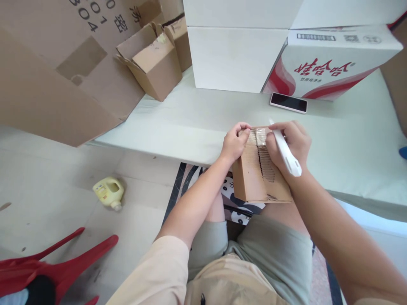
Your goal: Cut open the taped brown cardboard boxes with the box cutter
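A small brown cardboard box (254, 178) rests on my lap against the table edge, its top seam torn and covered with tape. My left hand (234, 142) is closed, pinching the tape at the box's far left top edge. My right hand (291, 142) presses on the box's far right top and grips a white utility knife (285, 151), whose body points back toward my wrist. The knife's tip sits by the box's far edge.
A smartphone (288, 102) lies on the white table (190, 127) behind the box. A red-and-white carton (330, 63), white boxes (235, 55) and brown cartons (152, 59) crowd the back. A yellow jug (109, 192) and red chair (60, 267) are on the floor at left.
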{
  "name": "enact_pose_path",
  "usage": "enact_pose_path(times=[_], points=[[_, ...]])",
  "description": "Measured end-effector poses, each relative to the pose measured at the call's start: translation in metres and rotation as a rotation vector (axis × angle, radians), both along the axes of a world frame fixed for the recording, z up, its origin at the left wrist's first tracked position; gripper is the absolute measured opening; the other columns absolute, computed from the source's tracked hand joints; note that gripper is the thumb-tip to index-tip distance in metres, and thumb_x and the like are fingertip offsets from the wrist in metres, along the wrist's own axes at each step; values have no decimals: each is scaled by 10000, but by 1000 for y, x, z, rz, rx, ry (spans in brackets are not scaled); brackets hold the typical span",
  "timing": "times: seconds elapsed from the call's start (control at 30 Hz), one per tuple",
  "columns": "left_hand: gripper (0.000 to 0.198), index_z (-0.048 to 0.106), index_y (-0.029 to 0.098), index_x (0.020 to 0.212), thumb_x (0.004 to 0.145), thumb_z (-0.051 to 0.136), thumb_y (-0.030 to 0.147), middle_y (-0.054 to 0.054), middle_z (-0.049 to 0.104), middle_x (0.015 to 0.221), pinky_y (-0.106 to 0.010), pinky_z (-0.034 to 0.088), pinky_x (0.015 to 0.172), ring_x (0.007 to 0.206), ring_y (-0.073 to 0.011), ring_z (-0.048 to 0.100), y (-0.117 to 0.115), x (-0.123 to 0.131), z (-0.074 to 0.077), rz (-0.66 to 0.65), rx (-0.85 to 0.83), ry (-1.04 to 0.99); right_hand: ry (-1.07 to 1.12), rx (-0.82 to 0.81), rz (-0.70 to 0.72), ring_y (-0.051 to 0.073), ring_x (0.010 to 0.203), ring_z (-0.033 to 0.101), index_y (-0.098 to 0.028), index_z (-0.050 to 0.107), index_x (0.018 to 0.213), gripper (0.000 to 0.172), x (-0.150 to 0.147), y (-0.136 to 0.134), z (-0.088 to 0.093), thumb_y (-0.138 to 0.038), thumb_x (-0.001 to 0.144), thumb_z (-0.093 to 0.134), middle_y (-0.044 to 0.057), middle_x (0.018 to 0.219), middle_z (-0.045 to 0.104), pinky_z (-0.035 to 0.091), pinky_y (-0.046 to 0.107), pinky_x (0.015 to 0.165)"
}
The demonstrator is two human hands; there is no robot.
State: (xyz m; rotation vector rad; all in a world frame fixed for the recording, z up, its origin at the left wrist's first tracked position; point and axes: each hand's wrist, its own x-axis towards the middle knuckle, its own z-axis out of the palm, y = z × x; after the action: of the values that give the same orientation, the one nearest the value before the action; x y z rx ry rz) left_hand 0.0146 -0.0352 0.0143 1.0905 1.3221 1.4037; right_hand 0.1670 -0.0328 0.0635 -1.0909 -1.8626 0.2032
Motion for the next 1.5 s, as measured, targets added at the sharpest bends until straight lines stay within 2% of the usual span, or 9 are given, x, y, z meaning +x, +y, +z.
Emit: enact_pose_path(times=[0.13,0.3,0.43,0.57,0.7,0.87,1.13,1.33,1.5], points=[[64,633,211,932,936,569,216,1,634,869,-280,446,828,834,-160,564,0,0,1,4,-4,-12,1,58,35,169,606,558,-230,726,830,138,-1,4,-4,-316,830,618,18,700,596,478,337,617],[59,638,210,928,928,579,211,-2,647,881,-281,445,829,829,-160,565,1,0,1,5,-2,-24,-33,70,52,198,649,604,-250,669,754,74,1,9,-10,-244,791,605,30,700,643,509,365,678],[63,637,208,930,931,574,211,2,633,860,-280,441,810,807,-156,553,1,0,-2,-2,3,-38,-35,-36,97,189,608,549,-255,587,770,18,5,11,-11,-240,759,583,8,672,600,475,359,634],[60,635,205,930,933,576,213,11,607,826,-276,427,786,778,-150,528,2,1,-3,11,6,-22,-88,-155,132,173,569,476,-258,508,745,88,7,12,-8,-227,696,574,-11,630,528,411,340,587],[58,635,204,931,934,578,213,5,613,846,-276,431,794,786,-150,529,2,1,-3,6,6,-26,-125,-164,180,179,573,478,-256,497,709,100,5,11,-4,-219,643,562,-1,622,528,400,340,591],[52,633,208,927,935,581,215,5,602,826,-277,436,804,796,-155,534,3,1,-3,12,16,-20,-121,-143,237,168,542,454,-256,518,700,73,5,9,0,-218,648,552,-10,589,507,393,332,573],[58,632,205,928,933,575,194,5,612,843,-275,432,793,790,-151,531,2,0,-1,6,13,-13,-129,-177,267,153,514,430,-253,510,688,60,6,8,2,-250,645,551,-26,556,488,372,315,547],[53,632,203,922,938,581,202,10,590,809,-281,419,775,768,-151,513,1,0,0,12,0,-28,-151,-177,179,160,532,462,-251,518,686,63,2,9,1,-236,631,542,-14,585,530,361,310,551],[57,626,212,927,944,572,210,7,616,844,-276,427,801,801,-153,536,1,0,0,13,5,-7,-161,-207,202,162,526,437,-253,501,692,80,3,9,1,-234,638,557,-15,573,510,359,316,551]])
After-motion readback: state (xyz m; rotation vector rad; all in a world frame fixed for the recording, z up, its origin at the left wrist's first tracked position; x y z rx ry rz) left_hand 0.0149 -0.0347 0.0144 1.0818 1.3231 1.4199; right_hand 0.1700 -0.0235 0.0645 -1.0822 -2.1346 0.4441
